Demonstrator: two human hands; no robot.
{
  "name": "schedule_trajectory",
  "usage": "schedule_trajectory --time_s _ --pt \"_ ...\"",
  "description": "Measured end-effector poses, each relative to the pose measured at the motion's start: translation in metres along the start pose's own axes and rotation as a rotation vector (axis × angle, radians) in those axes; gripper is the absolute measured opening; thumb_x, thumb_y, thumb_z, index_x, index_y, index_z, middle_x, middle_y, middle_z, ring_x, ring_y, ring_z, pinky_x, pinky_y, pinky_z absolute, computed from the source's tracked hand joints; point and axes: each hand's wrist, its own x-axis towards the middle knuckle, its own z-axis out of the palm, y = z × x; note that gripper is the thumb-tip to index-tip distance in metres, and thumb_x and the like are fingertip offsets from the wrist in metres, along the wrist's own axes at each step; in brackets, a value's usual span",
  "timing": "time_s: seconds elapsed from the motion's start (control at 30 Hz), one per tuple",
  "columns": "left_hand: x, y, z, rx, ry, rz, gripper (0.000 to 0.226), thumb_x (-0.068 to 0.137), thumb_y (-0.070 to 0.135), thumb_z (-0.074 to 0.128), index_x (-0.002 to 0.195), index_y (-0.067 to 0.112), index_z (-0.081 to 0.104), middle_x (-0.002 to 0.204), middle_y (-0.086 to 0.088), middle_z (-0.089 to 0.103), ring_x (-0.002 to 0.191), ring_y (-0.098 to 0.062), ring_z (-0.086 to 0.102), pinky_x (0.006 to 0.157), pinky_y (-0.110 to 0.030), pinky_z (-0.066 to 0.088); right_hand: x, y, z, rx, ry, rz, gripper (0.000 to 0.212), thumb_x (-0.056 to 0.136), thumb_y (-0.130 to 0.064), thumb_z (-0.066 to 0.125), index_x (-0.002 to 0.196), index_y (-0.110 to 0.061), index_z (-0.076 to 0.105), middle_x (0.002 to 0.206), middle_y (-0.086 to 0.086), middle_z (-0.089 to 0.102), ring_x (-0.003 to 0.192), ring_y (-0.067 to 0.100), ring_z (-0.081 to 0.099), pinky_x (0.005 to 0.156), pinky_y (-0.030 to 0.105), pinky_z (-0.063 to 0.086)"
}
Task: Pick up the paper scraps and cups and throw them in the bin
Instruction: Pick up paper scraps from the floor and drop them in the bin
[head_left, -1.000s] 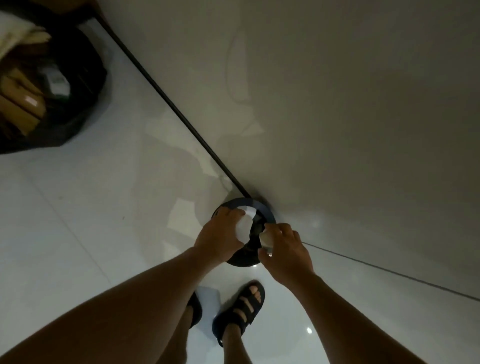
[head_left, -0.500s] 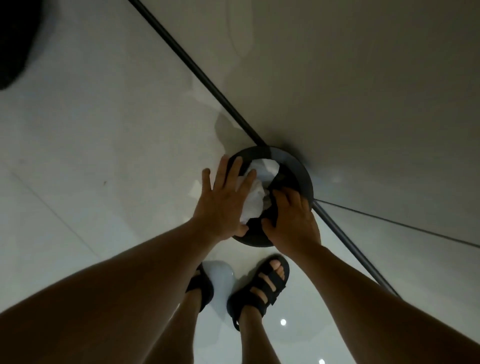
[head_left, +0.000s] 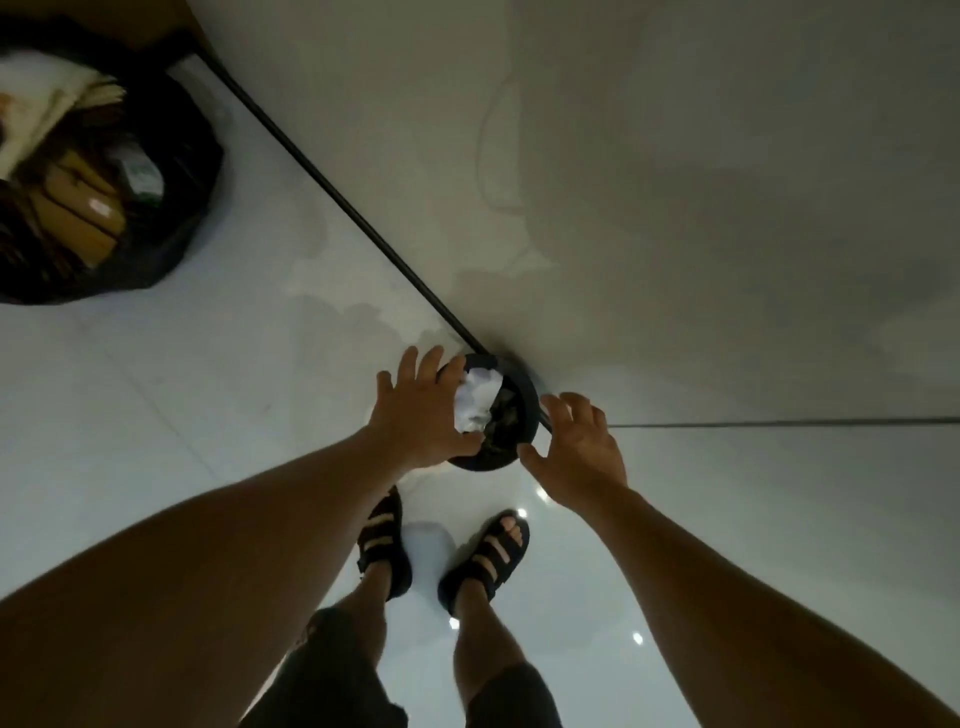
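Note:
A small round black bin (head_left: 524, 410) stands on the glossy white floor against the wall. Crumpled white paper scraps (head_left: 475, 400) lie inside it, filling its left half. My left hand (head_left: 421, 410) hovers over the bin's left rim with its fingers spread and nothing in it. To the right of the bin, my right hand (head_left: 582, 449) is also open and empty, fingers loosely curled. No cups can be made out.
A black rubbish bag (head_left: 171, 208) full of cardboard and paper sits at the far left by the wall. A dark strip (head_left: 332, 192) runs along the foot of the wall (head_left: 675, 182). My feet in black sandals (head_left: 491, 556) stand just before the bin.
Both hands have drawn back from the bin; the right hand has let go and moved off to the right. The paper now lies in the bin. The view has pulled back, showing the black bag again.

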Motion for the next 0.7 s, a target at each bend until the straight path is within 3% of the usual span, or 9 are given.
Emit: schedule_trajectory --time_s 0.23,0.4,0.7 --pt "-0.100 0.046 -0.076 -0.033 0.044 0.098 0.098 0.073 0.069 0.057 0.149 0.027 0.010 0.157 -0.002 0.012 0.145 -0.032 0.006 0.111 -0.058 0.021 -0.122 -0.021 -0.057 0.062 0.129 0.137 0.074 0.088 -0.057 0.054 0.150 -0.029 0.024 0.154 0.003 0.026 0.138 0.027 0.028 0.105 0.043 0.038" --pt "-0.153 0.085 -0.114 0.062 0.045 0.290 0.094 0.076 0.069 0.052 0.149 0.024 0.013 0.157 -0.005 0.015 0.143 -0.032 0.011 0.109 -0.053 0.020 -0.223 -0.025 -0.073 0.098 0.224 0.320 0.075 0.088 -0.056 0.055 0.150 -0.030 0.022 0.155 0.003 0.025 0.138 0.028 0.029 0.107 0.045 0.038" --pt "-0.277 0.188 -0.142 0.297 -0.026 0.600 0.093 0.081 0.067 0.048 0.152 0.027 0.004 0.160 -0.002 0.001 0.146 -0.030 -0.001 0.113 -0.056 0.012 -0.432 -0.013 -0.068 0.279 0.441 0.675 0.074 0.089 -0.056 0.055 0.150 -0.029 0.025 0.152 0.003 0.029 0.136 0.026 0.031 0.106 0.044 0.040"
